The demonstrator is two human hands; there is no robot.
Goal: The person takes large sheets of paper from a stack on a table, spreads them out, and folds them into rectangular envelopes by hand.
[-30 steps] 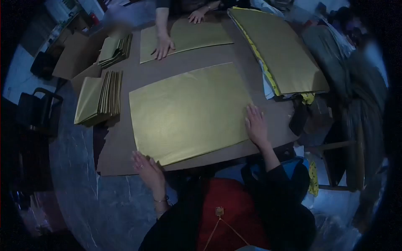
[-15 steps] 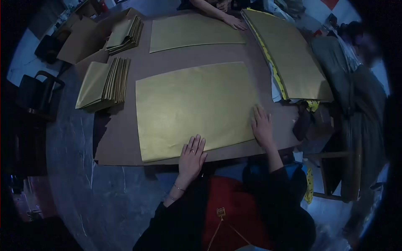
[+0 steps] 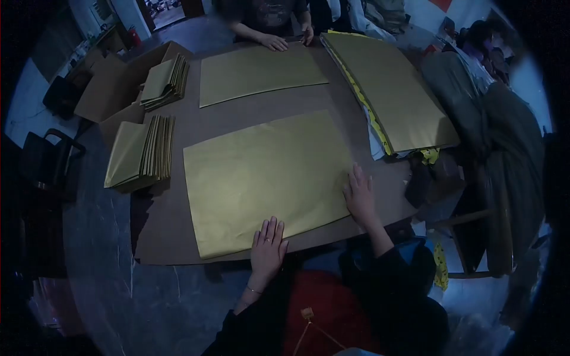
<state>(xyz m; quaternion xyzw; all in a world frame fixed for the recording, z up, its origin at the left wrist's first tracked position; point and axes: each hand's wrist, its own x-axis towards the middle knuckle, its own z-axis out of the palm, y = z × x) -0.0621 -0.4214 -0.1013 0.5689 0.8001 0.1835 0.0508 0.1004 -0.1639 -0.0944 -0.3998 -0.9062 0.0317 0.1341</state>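
Observation:
A large gold sheet [image 3: 267, 178] lies flat on the brown-covered table [image 3: 160, 231] in front of me. My left hand [image 3: 268, 249] rests on its near edge, right of the near left corner, with the fingers extended. At the sheet's near right corner lies my right hand [image 3: 360, 194], its fingers stretched out and pointing away from me. Neither hand grips anything. Whether the sheet is a single layer or folded, I cannot tell.
Across the table a person [image 3: 273, 21] has both hands at a second gold sheet [image 3: 255, 72]. A gold stack [image 3: 392, 89] on yellow wrapping lies right. Folded gold bundles [image 3: 139, 154] and an open cardboard box [image 3: 113, 89] are left; a chair [image 3: 50, 157] stands beyond.
My left hand has moved right along the near edge from the near left corner. The person opposite has drawn back to the far sheet's far edge. The camera view has shifted.

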